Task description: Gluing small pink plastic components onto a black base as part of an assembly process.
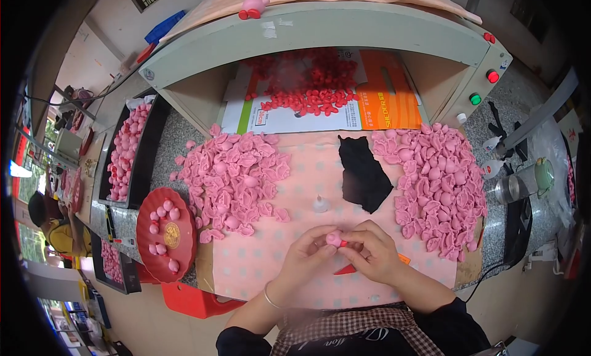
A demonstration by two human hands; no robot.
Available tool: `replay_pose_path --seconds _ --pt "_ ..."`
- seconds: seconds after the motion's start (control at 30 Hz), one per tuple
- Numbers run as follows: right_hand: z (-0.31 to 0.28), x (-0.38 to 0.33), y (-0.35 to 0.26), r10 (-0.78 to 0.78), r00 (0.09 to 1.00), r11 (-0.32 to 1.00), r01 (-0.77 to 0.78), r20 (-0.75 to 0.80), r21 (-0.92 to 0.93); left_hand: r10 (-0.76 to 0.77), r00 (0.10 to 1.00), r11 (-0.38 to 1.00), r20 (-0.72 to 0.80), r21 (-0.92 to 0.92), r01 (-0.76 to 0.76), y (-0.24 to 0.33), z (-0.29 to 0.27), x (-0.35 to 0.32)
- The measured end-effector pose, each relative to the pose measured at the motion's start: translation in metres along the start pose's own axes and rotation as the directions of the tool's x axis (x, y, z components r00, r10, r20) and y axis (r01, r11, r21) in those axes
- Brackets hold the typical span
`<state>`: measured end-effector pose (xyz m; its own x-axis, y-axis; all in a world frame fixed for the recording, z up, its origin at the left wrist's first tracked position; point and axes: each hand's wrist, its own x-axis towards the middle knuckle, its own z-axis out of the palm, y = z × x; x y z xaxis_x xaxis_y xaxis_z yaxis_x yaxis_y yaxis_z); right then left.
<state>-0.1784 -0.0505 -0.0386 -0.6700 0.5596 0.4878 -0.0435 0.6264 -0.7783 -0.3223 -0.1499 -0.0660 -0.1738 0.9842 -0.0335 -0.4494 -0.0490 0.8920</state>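
Note:
Close in front of me, both hands meet at a small pink figure (333, 238). My left hand (305, 254) is closed, pinching its round pink body between thumb and fingers. From the other side my right hand (375, 255) pinches a red piece (343, 243) that touches the pink body; whether it is fixed on cannot be told. Beneath my right hand, a red and orange object (345, 270) lies partly hidden on the cloth. Just beyond my hands stands a small white dropper bottle (321, 204). A black cloth (364, 174) lies past it to the right.
Pink shell pieces lie in a left heap (231, 177) and a right heap (440, 190). A red plate (146, 257) at left carries several pink figures. Farther left stands a black bin (154, 148). Red parts (314, 100) lie inside the grey booth (308, 29) ahead.

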Motion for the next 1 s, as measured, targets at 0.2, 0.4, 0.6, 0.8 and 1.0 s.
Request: replay_pose_path --seconds 0.2,0.4,0.6,0.8,1.0 --pt "0.002 0.007 0.004 0.022 1.0 0.996 -0.022 0.002 0.09 0.304 0.952 0.66 0.043 0.711 -0.243 0.015 0.003 0.003" --pt "0.02 -0.008 0.01 0.255 0.962 0.908 -0.273 0.099 0.317 0.28 0.96 0.809 0.015 0.534 -0.244 0.005 -0.016 -0.006" --pt "0.044 -0.011 0.007 0.346 0.932 0.821 -0.355 0.105 0.447 0.305 0.952 0.811 -0.001 0.525 -0.259 0.004 -0.033 -0.018" --pt "0.053 -0.014 0.012 0.369 0.907 0.766 -0.421 0.204 0.485 0.31 0.95 0.818 -0.038 0.519 -0.247 0.011 -0.033 -0.025" --pt "0.076 -0.014 0.006 0.347 0.921 0.824 -0.39 0.178 0.411 0.379 0.925 0.559 0.038 0.787 -0.261 0.024 -0.045 -0.034"
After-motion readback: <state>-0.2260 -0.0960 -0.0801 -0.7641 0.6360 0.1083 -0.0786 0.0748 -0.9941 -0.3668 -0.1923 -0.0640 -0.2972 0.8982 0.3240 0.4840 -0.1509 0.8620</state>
